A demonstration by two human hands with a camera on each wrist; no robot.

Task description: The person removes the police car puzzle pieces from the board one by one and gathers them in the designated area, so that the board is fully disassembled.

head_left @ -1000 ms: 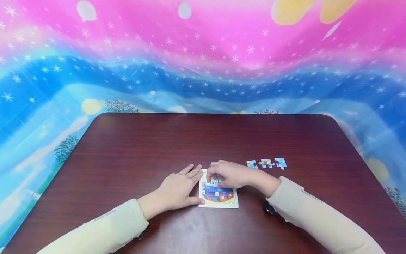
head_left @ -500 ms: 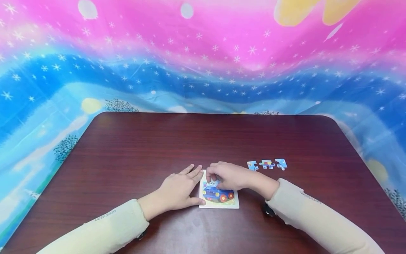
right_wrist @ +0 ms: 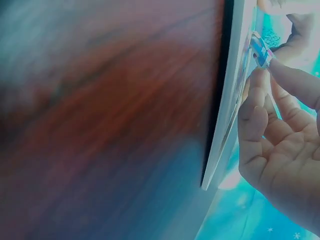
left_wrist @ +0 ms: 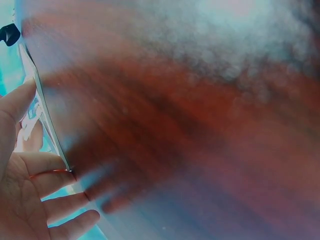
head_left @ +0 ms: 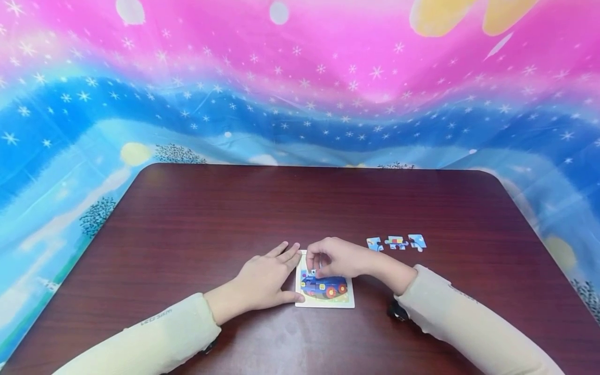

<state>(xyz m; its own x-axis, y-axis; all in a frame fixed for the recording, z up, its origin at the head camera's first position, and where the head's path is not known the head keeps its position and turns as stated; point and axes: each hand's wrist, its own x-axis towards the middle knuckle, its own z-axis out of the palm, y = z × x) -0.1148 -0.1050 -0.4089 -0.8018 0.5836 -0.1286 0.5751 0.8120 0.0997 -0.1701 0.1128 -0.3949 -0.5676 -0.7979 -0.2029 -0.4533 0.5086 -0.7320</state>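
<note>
A small square jigsaw puzzle board (head_left: 337,302) with a pale frame and a blue vehicle picture lies on the table in the head view. My left hand (head_left: 264,281) rests along its left edge, fingers spread and straight, thumb at the lower left corner. Over the upper part of the board is my right hand (head_left: 342,258), its thumb and fingertips pinching a puzzle piece (right_wrist: 261,51). In the right wrist view that piece is tilted up from the board face, showing blue print and a pale edge. The right fingers hide the board's upper right area.
Several loose items lie nearby: a light-blue puzzle piece (head_left: 374,244), a multicoloured piece (head_left: 396,242) and another blue piece (head_left: 416,241) sit in a row beyond the right forearm. The dark wooden table (head_left: 234,208) ends at a printed cloth backdrop (head_left: 300,104).
The right fingers have risen slightly, and the piece with printed eyes now tilts up in their pinch. The left hand keeps its place at the board. The head view has shifted a little.
</note>
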